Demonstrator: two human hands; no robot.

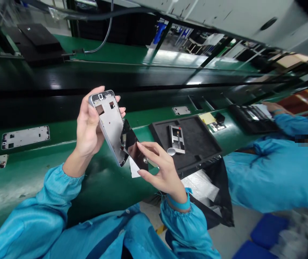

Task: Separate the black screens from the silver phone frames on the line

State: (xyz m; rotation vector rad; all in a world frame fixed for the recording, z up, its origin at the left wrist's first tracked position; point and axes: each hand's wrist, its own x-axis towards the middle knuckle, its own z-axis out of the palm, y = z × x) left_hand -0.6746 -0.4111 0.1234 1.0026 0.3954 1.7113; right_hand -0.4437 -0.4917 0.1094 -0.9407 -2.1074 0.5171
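My left hand (89, 126) grips a silver phone frame (110, 122), held upright and tilted above the green bench, fingers wrapped round its edges. My right hand (160, 169) pinches a dark glossy film or panel (132, 145) that overlaps the frame's lower right corner. A small white piece (134, 169) shows just under the dark panel. Both arms wear blue sleeves.
A second phone frame (26, 136) lies flat on the conveyor at left, a smaller one (181, 110) further right. A black tray (188, 142) holds a metal part (177, 138). A co-worker in blue (275, 172) works at right, a hand (272, 107) on another black tray.
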